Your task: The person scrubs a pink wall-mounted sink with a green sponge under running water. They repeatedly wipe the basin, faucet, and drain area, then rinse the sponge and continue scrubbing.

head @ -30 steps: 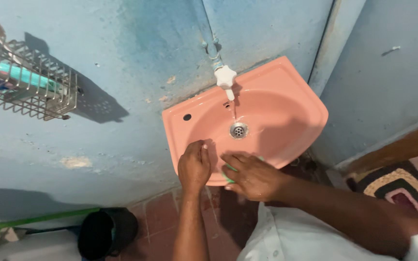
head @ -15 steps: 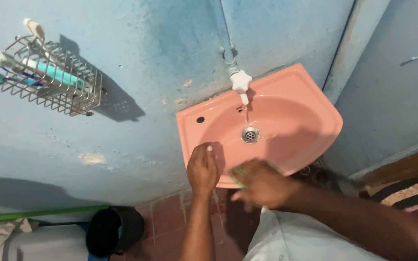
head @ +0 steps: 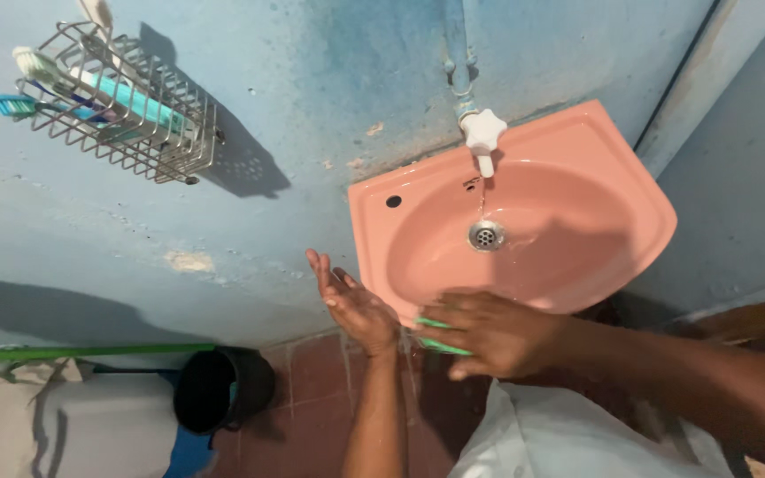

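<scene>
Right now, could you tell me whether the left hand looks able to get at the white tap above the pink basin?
Probably yes. The left hand is open and empty beside the pink basin; nothing stands between it and the white tap. The right hand, pressing a green scrubber on the front rim, lies off that path.

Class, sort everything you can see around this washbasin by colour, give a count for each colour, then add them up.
Pink: 1, the basin
White: 1, the tap handle
Green: 2, the scrubber under the right hand, and the pole
Black: 1, the bucket
Silver: 1, the wire rack
Total: 6
</scene>
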